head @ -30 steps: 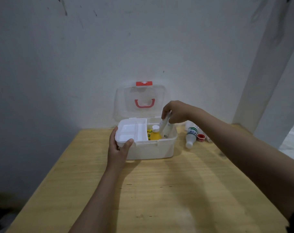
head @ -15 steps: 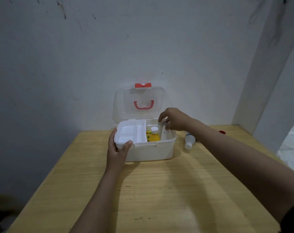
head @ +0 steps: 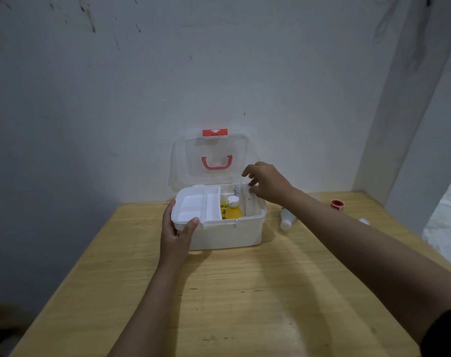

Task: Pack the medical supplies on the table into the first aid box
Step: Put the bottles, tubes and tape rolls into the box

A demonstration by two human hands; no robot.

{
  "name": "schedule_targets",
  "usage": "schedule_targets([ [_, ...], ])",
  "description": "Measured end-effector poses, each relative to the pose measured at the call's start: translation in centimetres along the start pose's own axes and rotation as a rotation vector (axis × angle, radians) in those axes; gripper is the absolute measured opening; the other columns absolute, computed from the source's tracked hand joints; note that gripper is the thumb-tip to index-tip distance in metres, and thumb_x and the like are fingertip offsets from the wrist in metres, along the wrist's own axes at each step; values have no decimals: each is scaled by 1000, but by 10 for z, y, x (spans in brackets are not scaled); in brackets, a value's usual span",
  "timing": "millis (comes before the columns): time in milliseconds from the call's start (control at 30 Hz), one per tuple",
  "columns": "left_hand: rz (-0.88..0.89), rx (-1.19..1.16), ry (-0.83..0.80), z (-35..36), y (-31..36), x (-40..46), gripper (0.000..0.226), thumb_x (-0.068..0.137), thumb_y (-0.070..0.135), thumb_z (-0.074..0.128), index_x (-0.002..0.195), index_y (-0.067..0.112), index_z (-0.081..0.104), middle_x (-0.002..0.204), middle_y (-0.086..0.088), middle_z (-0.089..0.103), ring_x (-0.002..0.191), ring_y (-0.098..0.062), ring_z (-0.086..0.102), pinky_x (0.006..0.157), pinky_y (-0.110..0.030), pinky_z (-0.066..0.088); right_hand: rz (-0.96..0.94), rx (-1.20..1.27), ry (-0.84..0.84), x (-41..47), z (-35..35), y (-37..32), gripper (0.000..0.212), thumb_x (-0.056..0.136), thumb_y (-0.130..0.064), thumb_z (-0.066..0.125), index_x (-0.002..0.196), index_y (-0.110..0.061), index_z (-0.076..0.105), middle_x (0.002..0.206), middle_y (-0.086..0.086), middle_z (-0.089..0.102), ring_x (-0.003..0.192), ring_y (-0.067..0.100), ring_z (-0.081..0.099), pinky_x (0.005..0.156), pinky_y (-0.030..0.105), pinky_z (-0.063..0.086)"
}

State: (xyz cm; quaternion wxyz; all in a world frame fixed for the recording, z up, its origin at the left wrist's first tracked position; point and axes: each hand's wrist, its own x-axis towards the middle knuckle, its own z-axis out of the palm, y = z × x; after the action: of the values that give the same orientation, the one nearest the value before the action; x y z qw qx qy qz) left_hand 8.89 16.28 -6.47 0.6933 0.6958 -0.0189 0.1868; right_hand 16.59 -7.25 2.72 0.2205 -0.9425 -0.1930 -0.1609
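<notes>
The white first aid box (head: pixel 227 235) stands near the back of the wooden table, its clear lid (head: pixel 211 161) with a red handle upright. A white divided tray (head: pixel 196 206) covers the box's left half. In the right half stands a yellow bottle (head: pixel 232 210) with a white cap, beside a white tube (head: pixel 249 204) that leans against the right wall. My left hand (head: pixel 176 231) grips the box's front left corner. My right hand (head: pixel 267 182) is over the back right corner, thumb and fingers pinched on the tube's top end, index finger lifted.
A white bottle (head: pixel 286 219) lies on the table (head: pixel 245 292) just right of the box, partly behind my right forearm. Farther right sit a small red roll (head: pixel 337 204) and a small white item (head: pixel 364 221). A wall is close behind and a pillar stands at the right.
My right hand has lowered the white tube into the box's right half and its fingers have begun spreading. My left hand has stayed on the box corner.
</notes>
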Motion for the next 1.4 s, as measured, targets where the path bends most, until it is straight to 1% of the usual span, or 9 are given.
schedule_targets([
  [167, 11, -4, -5, 1, 1, 0, 82, 57, 56, 64, 132, 40, 36, 124, 18, 46, 113, -7, 48, 82, -22, 47, -14, 14, 23, -5, 1, 5, 32, 80, -3, 67, 111, -7, 63, 107, 13, 63, 93, 21, 67, 83, 31, 54],
  [333, 22, 0, -6, 0, -1, 0, 90, 57, 56, 64, 139, 33, 34, 130, 10, 45, 114, -10, 48, 77, -18, 45, 8, 51, 100, -17, -10, 15, 34, 81, -10, 69, 115, -11, 64, 113, 8, 67, 100, 20, 64, 89, 33, 51],
  [467, 31, 4, 8, 1, -1, 1, 80, 68, 41, 66, 141, 31, 33, 131, 10, 44, 117, -11, 46, 74, -12, 43, 37, 31, 152, -38, -26, 28, 31, 82, -12, 69, 113, -13, 66, 111, 6, 68, 98, 18, 63, 86, 26, 48],
  [567, 29, 15, 11, 1, -2, 0, 78, 70, 40, 64, 141, 31, 33, 133, 10, 42, 117, -11, 45, 73, -11, 42, 88, -23, 158, -65, -42, 46, 27, 82, -13, 70, 109, -15, 67, 109, 5, 68, 94, 17, 63, 82, 24, 45],
  [700, 24, 8, 18, 0, -3, 1, 89, 60, 54, 65, 140, 33, 34, 133, 12, 43, 117, -10, 45, 79, -15, 42, 272, -71, 179, -106, -58, 76, 25, 80, -15, 71, 105, -14, 69, 108, 7, 69, 91, 22, 65, 76, 28, 45],
  [800, 24, 10, 17, 1, -5, 1, 86, 63, 52, 66, 141, 33, 34, 134, 12, 43, 118, -11, 45, 80, -16, 41, 500, -100, 200, -133, -57, 102, 27, 81, -20, 69, 106, -11, 69, 112, 9, 69, 96, 24, 65, 73, 27, 43],
  [967, 29, -6, 28, 1, -5, 1, 78, 68, 43, 66, 140, 32, 36, 132, 12, 45, 118, -11, 46, 81, -17, 41, 787, -62, 109, -158, -42, 124, 50, 80, -37, 69, 124, -14, 60, 131, 10, 58, 115, 27, 56, 88, 34, 45],
  [1300, 41, -15, 24, 2, -7, 2, 70, 79, 29, 67, 141, 29, 35, 134, 7, 45, 117, -12, 47, 79, -16, 41, 853, 72, 164, -157, -29, 115, 54, 75, -28, 72, 124, -12, 57, 137, 16, 44, 118, 29, 52, 92, 34, 43],
  [1400, 36, -12, 23, 2, -7, 2, 76, 72, 37, 65, 141, 29, 34, 133, 9, 44, 117, -12, 46, 78, -16, 42, 945, 110, 162, -157, -30, 111, 55, 76, -23, 70, 126, -9, 53, 135, 19, 40, 112, 30, 53, 86, 33, 43],
])
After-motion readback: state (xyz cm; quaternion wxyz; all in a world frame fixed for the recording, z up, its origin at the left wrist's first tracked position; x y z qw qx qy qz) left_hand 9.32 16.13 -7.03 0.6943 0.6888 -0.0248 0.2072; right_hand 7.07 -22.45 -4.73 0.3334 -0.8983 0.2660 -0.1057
